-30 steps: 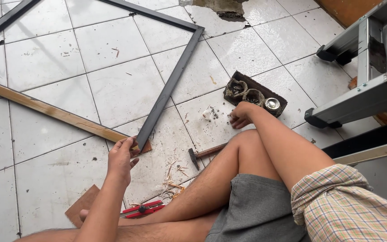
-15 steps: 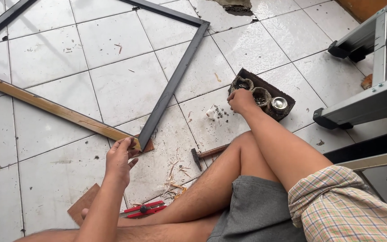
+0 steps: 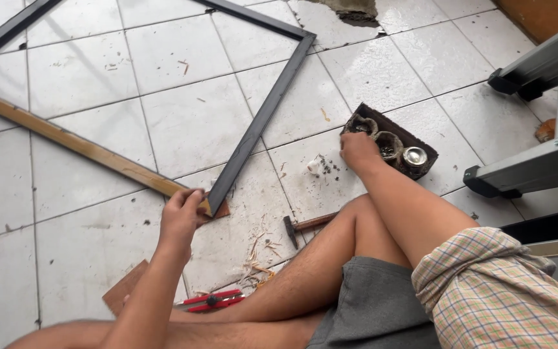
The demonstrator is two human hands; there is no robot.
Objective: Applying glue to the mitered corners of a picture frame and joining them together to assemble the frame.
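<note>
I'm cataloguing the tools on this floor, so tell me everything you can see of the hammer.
The hammer is small, with a dark metal head and a brown, wood-looking handle. It lies flat on the white floor tiles among wood shavings, head toward the left, handle running right until the person's bent leg hides its end. Neither hand touches it.

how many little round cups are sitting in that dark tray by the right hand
3, in a row in the dark tray: one at its far end, above the right hand; one in the middle; a shiny one at the near end. The hand may hide more.
</note>
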